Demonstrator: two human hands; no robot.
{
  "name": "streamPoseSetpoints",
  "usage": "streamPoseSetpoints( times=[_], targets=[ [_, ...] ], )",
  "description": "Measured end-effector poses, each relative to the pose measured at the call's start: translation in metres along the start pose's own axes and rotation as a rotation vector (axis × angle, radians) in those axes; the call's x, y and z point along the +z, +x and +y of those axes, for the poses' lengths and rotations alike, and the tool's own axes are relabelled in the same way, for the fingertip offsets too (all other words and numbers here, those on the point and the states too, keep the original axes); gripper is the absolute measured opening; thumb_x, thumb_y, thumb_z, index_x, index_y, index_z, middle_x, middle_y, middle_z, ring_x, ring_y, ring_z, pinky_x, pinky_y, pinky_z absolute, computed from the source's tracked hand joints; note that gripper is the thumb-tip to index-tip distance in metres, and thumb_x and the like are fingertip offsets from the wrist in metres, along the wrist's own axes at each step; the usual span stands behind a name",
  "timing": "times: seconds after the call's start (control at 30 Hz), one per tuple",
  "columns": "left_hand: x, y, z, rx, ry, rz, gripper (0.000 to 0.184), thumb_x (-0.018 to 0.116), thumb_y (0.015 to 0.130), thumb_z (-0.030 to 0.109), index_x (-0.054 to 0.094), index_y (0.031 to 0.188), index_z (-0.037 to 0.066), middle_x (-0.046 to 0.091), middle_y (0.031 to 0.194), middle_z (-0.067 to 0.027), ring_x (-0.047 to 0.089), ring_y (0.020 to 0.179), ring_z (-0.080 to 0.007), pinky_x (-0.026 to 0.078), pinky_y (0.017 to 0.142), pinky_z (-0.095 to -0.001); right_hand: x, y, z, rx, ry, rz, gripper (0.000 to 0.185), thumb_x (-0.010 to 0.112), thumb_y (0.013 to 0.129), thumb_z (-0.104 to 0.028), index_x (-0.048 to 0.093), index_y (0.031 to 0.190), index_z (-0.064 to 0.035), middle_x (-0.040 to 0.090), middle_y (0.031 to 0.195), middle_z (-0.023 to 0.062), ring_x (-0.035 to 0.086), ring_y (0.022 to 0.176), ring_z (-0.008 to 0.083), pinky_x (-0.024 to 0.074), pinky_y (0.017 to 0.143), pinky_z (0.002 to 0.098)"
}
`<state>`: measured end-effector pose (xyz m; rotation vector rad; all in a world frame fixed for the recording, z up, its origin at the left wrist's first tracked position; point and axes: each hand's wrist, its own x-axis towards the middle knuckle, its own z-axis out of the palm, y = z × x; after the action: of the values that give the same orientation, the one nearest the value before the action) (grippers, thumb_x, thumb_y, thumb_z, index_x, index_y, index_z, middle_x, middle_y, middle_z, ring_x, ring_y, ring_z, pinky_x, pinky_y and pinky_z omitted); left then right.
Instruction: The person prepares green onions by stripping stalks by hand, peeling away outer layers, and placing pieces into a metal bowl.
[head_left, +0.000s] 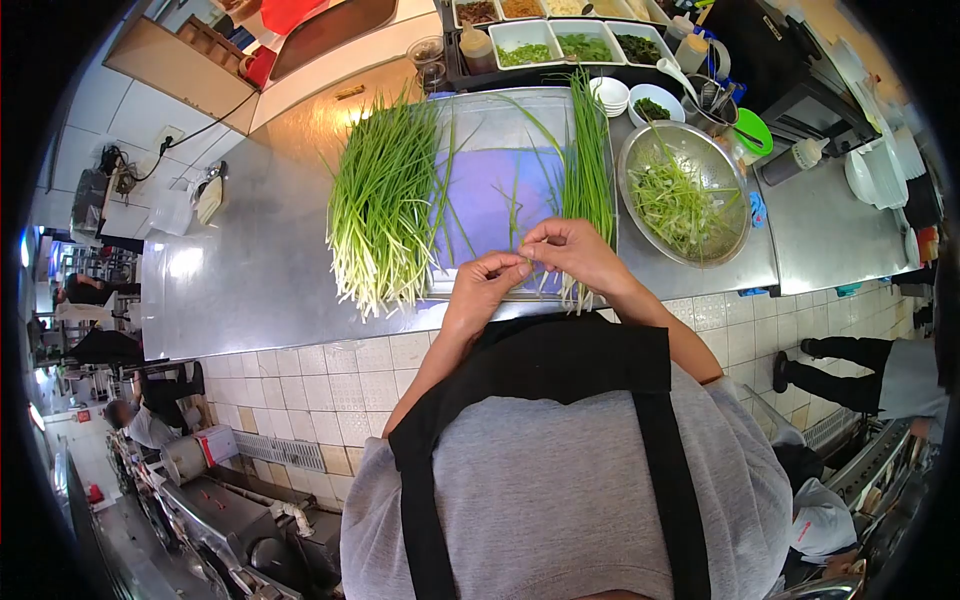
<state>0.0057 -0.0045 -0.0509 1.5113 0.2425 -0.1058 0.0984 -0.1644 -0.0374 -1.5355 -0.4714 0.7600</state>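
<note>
My left hand (488,288) and my right hand (572,252) meet at the front of a metal tray, fingertips pinched close together. Between them is a thin green chive (514,212), its leaf end pointing away from me. Both hands seem to grip its lower end, which the fingers partly hide. Left of the hands lies a big pile of chives (385,190), white ends toward me. A narrower bundle of chives (588,160) lies along the tray's right side, behind my right hand. Loose stalks rest on the blue-purple tray surface (475,195).
A metal colander (632,215) of pale green trimmings stands on the right. Behind are small white bowls (610,92), a bowl of chopped greens (655,103) and garnish containers (525,45). The steel counter (250,260) extends left. People stand at both far sides.
</note>
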Motion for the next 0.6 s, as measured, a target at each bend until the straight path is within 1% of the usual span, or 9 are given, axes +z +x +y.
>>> streamPoseSetpoints(
  times=[0.1, 0.2, 0.3, 0.4, 0.5, 0.6],
  targets=[
    [-0.001, 0.002, 0.005, -0.095, -0.111, 0.002, 0.019, 0.065, 0.084, 0.013, 0.066, 0.098, 0.001, 0.064, 0.08, -0.0026, 0.053, 0.067, -0.0075, 0.043, 0.062, -0.0212, 0.0, 0.001, 0.007, -0.143, -0.19, 0.086, 0.019, 0.066, 0.08, -0.019, 0.067, 0.086, -0.0007, 0.064, 0.074, 0.0057, 0.059, 0.066, 0.0129, 0.0468, 0.059, 0.028],
    [0.001, 0.007, 0.011, -0.061, -0.261, 0.04, 0.021, 0.064, 0.084, 0.014, 0.065, 0.1, -0.001, 0.063, 0.076, -0.0034, 0.054, 0.068, -0.0072, 0.043, 0.062, -0.0207, 0.0, -0.009, -0.012, -0.144, -0.468, 0.118, 0.019, 0.066, 0.077, -0.019, 0.067, 0.083, -0.0007, 0.065, 0.077, 0.0109, 0.062, 0.069, 0.019, 0.0481, 0.062, 0.0305],
    [0.002, 0.014, 0.011, -0.076, -0.32, 0.063, 0.02, 0.065, 0.084, 0.015, 0.064, 0.098, -0.001, 0.064, 0.078, -0.0048, 0.057, 0.067, -0.0087, 0.044, 0.06, -0.0208, 0.0, -0.012, -0.018, -0.136, -0.485, 0.121, 0.019, 0.066, 0.077, -0.019, 0.067, 0.083, -0.0011, 0.065, 0.079, 0.0122, 0.063, 0.071, 0.0221, 0.049, 0.064, 0.0308],
    [0.005, 0.016, 0.013, -0.091, -0.415, 0.112, 0.019, 0.064, 0.085, 0.014, 0.064, 0.096, -0.001, 0.065, 0.079, -0.0062, 0.06, 0.07, -0.0106, 0.047, 0.062, -0.0221, -0.006, -0.011, -0.003, -0.166, -0.391, 0.129, 0.017, 0.067, 0.079, -0.015, 0.066, 0.085, 0.0008, 0.062, 0.076, 0.0045, 0.055, 0.066, 0.0093, 0.0443, 0.059, 0.0244],
    [0.005, 0.017, 0.015, -0.083, -0.464, 0.13, 0.018, 0.063, 0.086, 0.013, 0.063, 0.096, -0.001, 0.065, 0.081, -0.0076, 0.062, 0.073, -0.0125, 0.049, 0.065, -0.0234, -0.008, -0.016, -0.006, -0.089, -0.396, 0.161, 0.02, 0.066, 0.077, -0.019, 0.067, 0.083, -0.0001, 0.065, 0.077, 0.0122, 0.063, 0.069, 0.0206, 0.0492, 0.065, 0.0301],
    [0.005, 0.017, 0.016, -0.04, -0.53, 0.155, 0.017, 0.06, 0.087, 0.013, 0.062, 0.097, -0.001, 0.065, 0.084, -0.0091, 0.063, 0.074, -0.014, 0.051, 0.068, -0.0242, -0.012, -0.018, 0.0, -0.096, -0.341, 0.175, 0.015, 0.066, 0.08, -0.014, 0.065, 0.083, 0.0007, 0.06, 0.072, 0.0032, 0.054, 0.064, 0.0076, 0.0442, 0.059, 0.0233]
  ],
)
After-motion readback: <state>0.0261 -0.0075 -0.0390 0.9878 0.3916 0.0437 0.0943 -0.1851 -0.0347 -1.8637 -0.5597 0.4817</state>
